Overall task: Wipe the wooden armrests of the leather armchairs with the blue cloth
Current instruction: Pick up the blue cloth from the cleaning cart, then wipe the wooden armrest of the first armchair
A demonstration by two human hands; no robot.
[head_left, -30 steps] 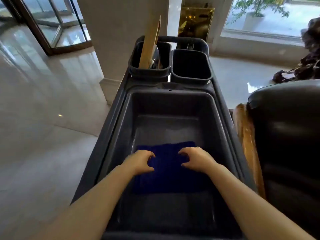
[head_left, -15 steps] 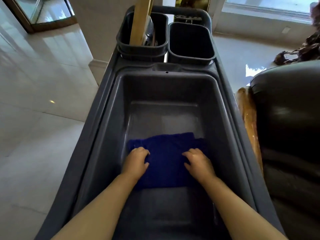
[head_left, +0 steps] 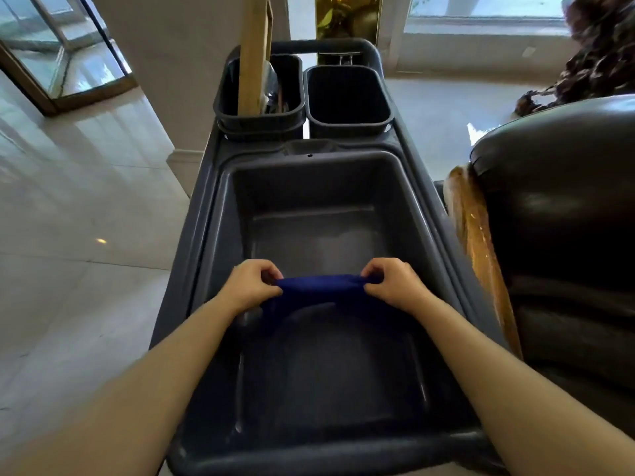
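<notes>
The blue cloth (head_left: pixel 321 290) hangs stretched between both hands above the deep tub of a dark grey cleaning cart (head_left: pixel 220 214). My left hand (head_left: pixel 249 286) pinches its left top corner and my right hand (head_left: pixel 395 285) pinches its right top corner. The cloth's lower part droops into the tub. A dark leather armchair (head_left: pixel 563 207) stands right of the cart, with its glossy wooden armrest (head_left: pixel 477 242) running along the cart's right side.
Two small dark bins (head_left: pixel 347 97) sit at the cart's far end; the left one holds a tall wooden handle (head_left: pixel 256 53). A pale pillar (head_left: pixel 165 63) stands behind the cart. Polished marble floor (head_left: pixel 75 235) spreads to the left, with glass doors (head_left: pixel 58 53) far left.
Both hands closed on the cloth's far edge and lifted it off the tub floor, where it lay flat before. The view tilted slightly.
</notes>
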